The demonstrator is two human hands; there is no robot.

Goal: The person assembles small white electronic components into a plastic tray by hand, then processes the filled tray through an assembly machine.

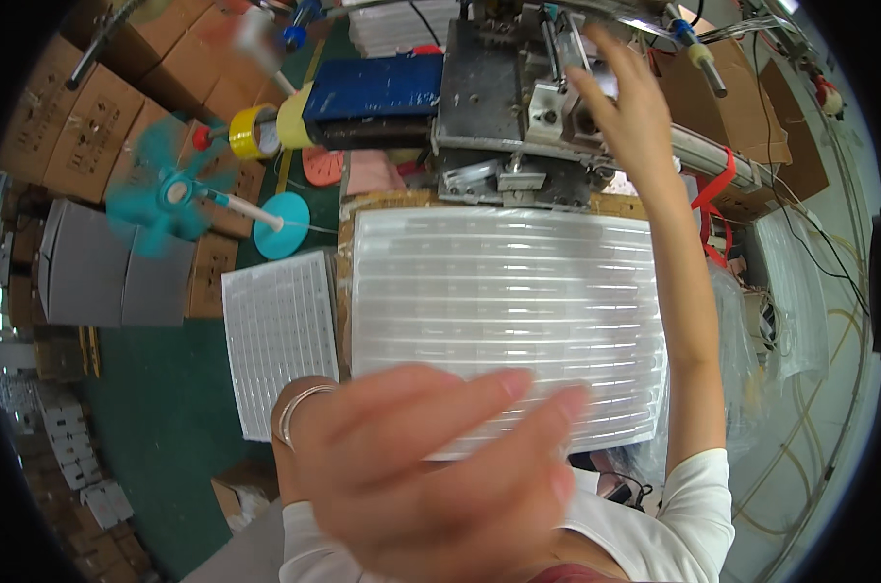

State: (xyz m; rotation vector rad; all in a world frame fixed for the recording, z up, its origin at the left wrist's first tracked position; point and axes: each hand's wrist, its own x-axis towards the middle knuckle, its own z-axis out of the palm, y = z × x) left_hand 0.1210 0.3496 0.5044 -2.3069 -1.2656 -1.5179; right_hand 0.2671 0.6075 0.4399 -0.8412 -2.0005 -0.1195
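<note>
Nearest, the left hand [440, 471] blurs over the near edge of the white ribbed tray [504, 296], fingers half curled, any hold unclear; the tray looks light, flexible and slick, best taken by its rims. Beyond free room above it, the right hand's [637, 121] fingers stand apart, apparently empty, beside the rigid-looking metal fixture [547, 115].
</note>
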